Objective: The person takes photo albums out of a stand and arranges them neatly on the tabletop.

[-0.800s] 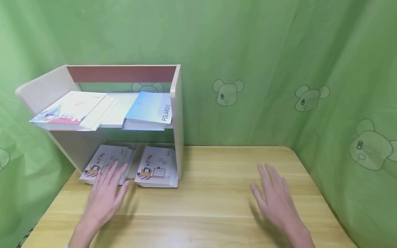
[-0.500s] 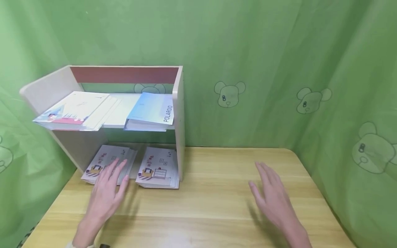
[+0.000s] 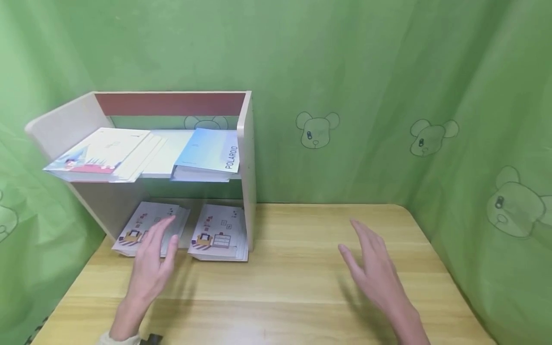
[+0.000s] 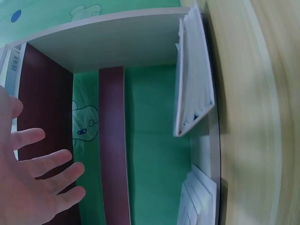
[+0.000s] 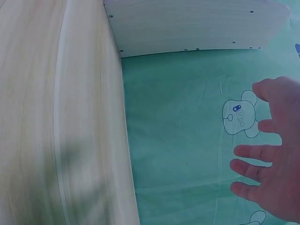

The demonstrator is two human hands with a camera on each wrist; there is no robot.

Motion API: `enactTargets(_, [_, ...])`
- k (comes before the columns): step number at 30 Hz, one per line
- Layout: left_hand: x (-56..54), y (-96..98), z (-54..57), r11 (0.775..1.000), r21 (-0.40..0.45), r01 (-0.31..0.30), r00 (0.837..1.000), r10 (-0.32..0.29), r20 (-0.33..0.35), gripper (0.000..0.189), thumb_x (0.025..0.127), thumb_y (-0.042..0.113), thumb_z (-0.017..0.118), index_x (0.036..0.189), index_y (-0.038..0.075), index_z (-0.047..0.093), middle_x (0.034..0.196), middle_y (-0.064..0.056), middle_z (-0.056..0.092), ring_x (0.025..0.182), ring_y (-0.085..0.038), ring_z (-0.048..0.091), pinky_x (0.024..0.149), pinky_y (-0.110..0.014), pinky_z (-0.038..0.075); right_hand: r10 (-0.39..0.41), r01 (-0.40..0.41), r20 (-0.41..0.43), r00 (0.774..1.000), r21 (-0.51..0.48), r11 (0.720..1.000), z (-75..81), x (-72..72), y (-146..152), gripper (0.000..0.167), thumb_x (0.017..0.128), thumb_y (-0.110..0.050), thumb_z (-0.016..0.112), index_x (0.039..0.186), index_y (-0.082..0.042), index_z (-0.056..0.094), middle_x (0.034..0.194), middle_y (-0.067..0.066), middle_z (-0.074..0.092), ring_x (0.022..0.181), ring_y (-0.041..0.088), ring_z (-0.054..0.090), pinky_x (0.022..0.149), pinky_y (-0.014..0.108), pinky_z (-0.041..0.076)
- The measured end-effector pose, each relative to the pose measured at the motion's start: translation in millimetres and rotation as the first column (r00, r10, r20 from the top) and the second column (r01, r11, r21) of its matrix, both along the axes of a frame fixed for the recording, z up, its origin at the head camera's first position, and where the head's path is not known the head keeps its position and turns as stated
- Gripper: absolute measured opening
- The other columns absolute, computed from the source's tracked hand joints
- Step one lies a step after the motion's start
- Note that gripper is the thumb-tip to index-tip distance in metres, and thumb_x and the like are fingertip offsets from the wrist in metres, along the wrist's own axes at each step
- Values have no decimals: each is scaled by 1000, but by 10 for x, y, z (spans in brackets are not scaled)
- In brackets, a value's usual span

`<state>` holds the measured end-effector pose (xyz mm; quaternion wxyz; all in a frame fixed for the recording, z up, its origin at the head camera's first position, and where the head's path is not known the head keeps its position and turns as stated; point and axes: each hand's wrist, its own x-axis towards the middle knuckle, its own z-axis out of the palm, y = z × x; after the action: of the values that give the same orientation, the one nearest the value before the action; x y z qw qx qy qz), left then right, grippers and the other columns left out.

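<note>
My left hand hovers above the table in front of the shelf's lower level, fingers extended and holding nothing. In the head view it partly covers the lower left stack of booklets. Beside that lies another stack with the same printed cover. On the upper level are a white-and-pink stack at the left and a blue stack marked POLAROID at the right. My right hand is over the table's right half, thumb apart from the fingers, touching nothing. The right wrist view shows its spread fingers.
A two-level wooden shelf stands at the back left of the wooden table. Green curtain with bear outlines hangs behind and on both sides. A dark object sits at the left wrist.
Both hands have turned slightly, thumbs more upward, and the right hand has shifted a little leftward. More of the left sleeve shows. Shelf and booklets have not moved.
</note>
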<state>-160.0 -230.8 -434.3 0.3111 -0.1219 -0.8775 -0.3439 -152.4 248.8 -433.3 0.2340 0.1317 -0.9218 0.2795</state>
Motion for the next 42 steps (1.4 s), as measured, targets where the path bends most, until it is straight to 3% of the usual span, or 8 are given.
enactTargets(8, [-29,35,57,997,81,14,999,-11,-45,44,104,14,54,147,5,53,142,-20,58,128,-41,53,107,-63,42,20,-20,1,1000,-59,998,20,-42,-91,67,104,-33,61,162,-18,31,159,15,40,143,39,37,110,68,37])
enactTargets(14, [-51,47,84,992,124,38,997,-29,-68,44,104,9,55,147,5,52,140,-19,59,126,-38,55,111,-24,39,38,-40,-18,999,-112,993,50,-34,-117,65,103,-28,64,159,-14,35,155,13,45,138,35,44,108,66,40])
enactTargets(16, [-60,56,99,988,143,56,995,-44,-87,44,103,7,55,147,3,51,140,-19,60,124,-37,55,110,-16,37,56,-60,-35,998,-130,990,66,-36,-129,64,102,-25,65,159,-14,36,154,13,47,136,35,46,107,66,41])
enactTargets(21, [-76,75,160,977,190,100,990,-78,-119,44,103,4,55,147,3,51,140,-17,60,122,-32,57,109,-17,41,85,-94,-66,994,-162,982,95,-53,-159,63,102,-20,65,158,-16,37,151,12,50,135,32,49,108,61,42])
enactTargets(26, [-74,93,237,965,234,121,987,-93,-130,44,103,3,55,147,7,52,139,-15,61,124,-23,58,107,-18,44,95,-106,-68,993,-190,976,108,-80,-196,64,101,-19,66,158,-19,38,149,7,53,133,27,51,112,37,41])
enactTargets(29, [-83,106,267,959,253,129,986,-97,-135,44,103,2,54,147,9,52,137,-15,62,125,-19,58,107,-17,44,108,-120,-67,992,-206,971,115,-94,-225,65,101,-19,67,158,-20,38,147,7,55,132,27,52,111,31,41])
enactTargets(42, [-119,133,371,944,295,149,984,-112,-138,45,104,2,53,148,9,50,134,-16,63,122,-2,58,106,-15,44,161,-169,-52,986,-299,939,208,-120,-373,63,101,-18,67,157,-23,39,138,9,61,128,23,56,107,51,47])
